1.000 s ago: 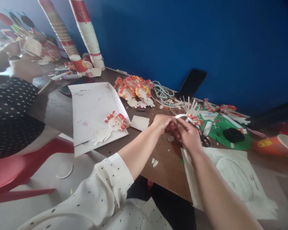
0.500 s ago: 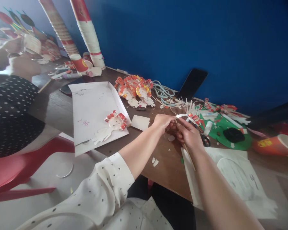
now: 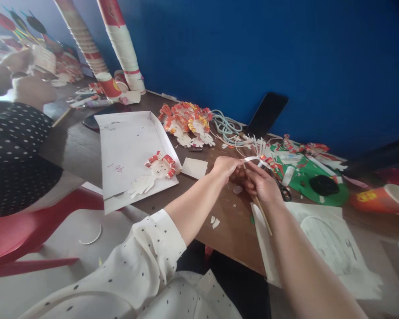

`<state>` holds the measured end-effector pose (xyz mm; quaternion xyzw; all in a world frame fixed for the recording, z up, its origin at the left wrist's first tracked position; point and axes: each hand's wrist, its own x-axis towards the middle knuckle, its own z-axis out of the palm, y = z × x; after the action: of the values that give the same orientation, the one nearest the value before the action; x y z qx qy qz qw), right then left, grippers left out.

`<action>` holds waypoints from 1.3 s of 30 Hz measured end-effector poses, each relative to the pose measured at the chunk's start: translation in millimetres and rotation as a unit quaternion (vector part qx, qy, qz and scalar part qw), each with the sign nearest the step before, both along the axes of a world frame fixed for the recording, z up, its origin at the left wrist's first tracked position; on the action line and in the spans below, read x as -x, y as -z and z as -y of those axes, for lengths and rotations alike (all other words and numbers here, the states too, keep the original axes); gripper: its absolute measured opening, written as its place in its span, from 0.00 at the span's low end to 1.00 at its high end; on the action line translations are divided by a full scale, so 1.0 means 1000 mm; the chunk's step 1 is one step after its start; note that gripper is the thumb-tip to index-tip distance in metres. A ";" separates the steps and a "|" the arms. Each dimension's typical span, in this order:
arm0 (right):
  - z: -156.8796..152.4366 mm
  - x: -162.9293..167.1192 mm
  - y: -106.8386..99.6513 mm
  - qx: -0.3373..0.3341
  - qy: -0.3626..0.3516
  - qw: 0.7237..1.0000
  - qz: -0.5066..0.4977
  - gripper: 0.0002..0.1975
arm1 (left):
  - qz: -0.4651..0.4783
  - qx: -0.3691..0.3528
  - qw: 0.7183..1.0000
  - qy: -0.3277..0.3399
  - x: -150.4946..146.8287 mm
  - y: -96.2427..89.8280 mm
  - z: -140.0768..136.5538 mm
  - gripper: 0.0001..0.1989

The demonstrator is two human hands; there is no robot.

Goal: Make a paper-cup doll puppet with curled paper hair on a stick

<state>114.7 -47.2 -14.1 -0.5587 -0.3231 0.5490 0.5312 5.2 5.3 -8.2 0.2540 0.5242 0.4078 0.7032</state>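
Over the table my left hand is closed, its fingertips pinching the end of a curved white paper strip. The strip leads to a fringed cut paper cup, white with red and yellow bits, just beyond my hands. Close beside it, my right hand is closed around a thin wooden stick that slants down past the wrist. The stick's upper end meets the strip between my fingers; the exact contact is hidden.
Left lies a white box lid bearing a paper figure. Finished-looking red and yellow paper figures are heaped behind. A phone leans on the blue wall. Scissors and a green sheet lie right. A co-worker's hands work far left.
Almost nothing differs. Both hands keep their grip in the same place, and the view has shifted very slightly.
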 end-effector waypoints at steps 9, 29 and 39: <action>0.000 0.001 -0.003 0.023 0.002 0.999 -0.034 0.31 | 0.001 -0.015 1.000 0.011 -0.001 0.002 0.000 0.10; -0.002 -0.002 0.002 -0.008 0.016 0.999 -0.047 0.30 | 0.081 0.003 0.997 0.020 0.000 0.003 0.001 0.08; -0.001 0.007 0.005 -0.012 0.041 0.998 -0.035 0.30 | 0.048 0.007 0.999 0.006 -0.004 0.000 0.001 0.09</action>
<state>107.7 -46.1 -18.6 -0.5451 -0.2876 0.5423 0.5710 9.3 4.4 -8.4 0.2325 0.4912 0.4116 0.7316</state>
